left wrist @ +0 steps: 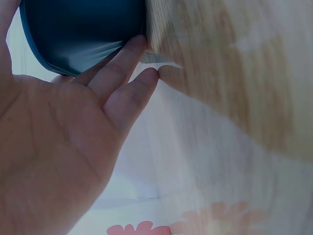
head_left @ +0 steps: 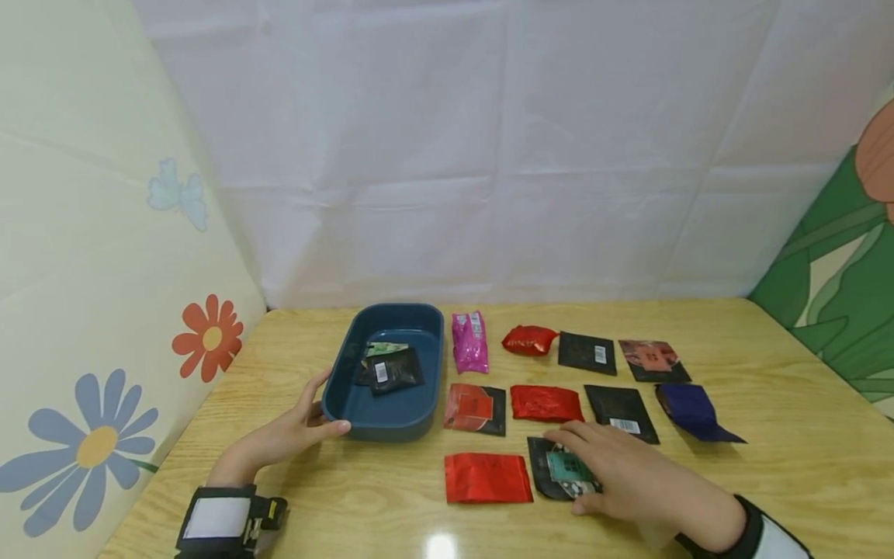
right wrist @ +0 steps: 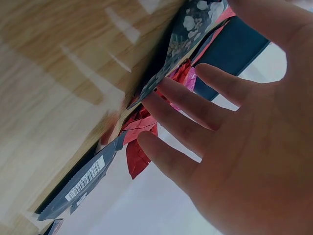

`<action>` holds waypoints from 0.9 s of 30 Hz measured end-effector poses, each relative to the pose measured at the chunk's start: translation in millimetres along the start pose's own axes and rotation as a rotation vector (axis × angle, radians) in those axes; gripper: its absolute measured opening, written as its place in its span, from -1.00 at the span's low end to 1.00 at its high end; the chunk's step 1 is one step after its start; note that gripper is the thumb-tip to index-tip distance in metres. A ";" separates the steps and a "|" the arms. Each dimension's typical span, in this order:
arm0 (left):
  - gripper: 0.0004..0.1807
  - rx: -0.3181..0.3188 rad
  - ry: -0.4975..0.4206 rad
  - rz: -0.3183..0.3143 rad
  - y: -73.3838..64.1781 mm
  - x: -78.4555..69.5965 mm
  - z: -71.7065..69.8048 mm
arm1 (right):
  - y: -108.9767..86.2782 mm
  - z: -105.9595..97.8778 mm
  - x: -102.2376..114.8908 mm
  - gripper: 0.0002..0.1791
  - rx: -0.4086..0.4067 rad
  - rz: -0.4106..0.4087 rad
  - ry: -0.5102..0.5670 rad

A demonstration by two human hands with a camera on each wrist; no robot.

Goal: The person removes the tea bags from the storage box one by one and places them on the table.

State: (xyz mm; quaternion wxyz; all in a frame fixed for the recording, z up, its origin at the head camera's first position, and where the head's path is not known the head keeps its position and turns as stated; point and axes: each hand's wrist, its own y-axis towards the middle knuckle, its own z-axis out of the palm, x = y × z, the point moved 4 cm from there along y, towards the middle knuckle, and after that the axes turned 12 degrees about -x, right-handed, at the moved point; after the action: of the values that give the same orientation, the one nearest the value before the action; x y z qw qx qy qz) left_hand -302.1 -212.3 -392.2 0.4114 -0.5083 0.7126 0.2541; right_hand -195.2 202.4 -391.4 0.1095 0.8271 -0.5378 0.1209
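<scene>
My left hand (head_left: 296, 431) rests against the near left corner of a blue plastic bin (head_left: 431, 373), thumb along its front wall and fingers along its left side. In the left wrist view those fingers (left wrist: 120, 66) lie nearly straight against the bin. Inside it lie a black sachet (head_left: 401, 371) with a barcode and a partly covered green one (head_left: 386, 348). My right hand (head_left: 621, 470) spreads over a black sachet with a teal label (head_left: 569, 467), fingertips at its far edge, thumb near its near edge. Its fingers (right wrist: 181, 103) are extended in the right wrist view.
Left of the right hand lie a flat red packet (head_left: 487, 478) and a red-and-black sachet (head_left: 475, 409). Farther back are a pink packet (head_left: 470, 341), red packets (head_left: 546, 403), black sachets (head_left: 587, 353) and a dark blue pouch (head_left: 691, 411). A white cloth wall (head_left: 503, 155) stands behind.
</scene>
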 end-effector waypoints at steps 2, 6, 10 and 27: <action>0.04 -0.002 -0.001 0.000 0.2 0.2 0.0 | 0.2 -0.5 0.2 -0.05 -0.002 -0.007 -0.001; 0.04 -0.002 -0.003 -0.007 0.6 1.3 0.3 | 0.7 -2.0 1.6 -0.08 -0.019 -0.036 0.001; 0.03 0.002 -0.001 -0.006 0.8 2.3 0.3 | 1.3 -3.5 5.0 -0.16 -0.060 -0.069 0.009; 0.01 -0.025 -0.007 -0.047 1.6 2.3 0.0 | 15.2 -10.3 30.8 -0.44 -0.361 -0.348 -0.134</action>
State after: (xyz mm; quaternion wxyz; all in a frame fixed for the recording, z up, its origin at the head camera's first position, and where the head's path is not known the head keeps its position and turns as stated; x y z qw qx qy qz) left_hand -303.9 -212.9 -394.2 0.4134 -0.5293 0.6956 0.2551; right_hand -197.9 173.0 -371.1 0.2385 0.8805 -0.4063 -0.0526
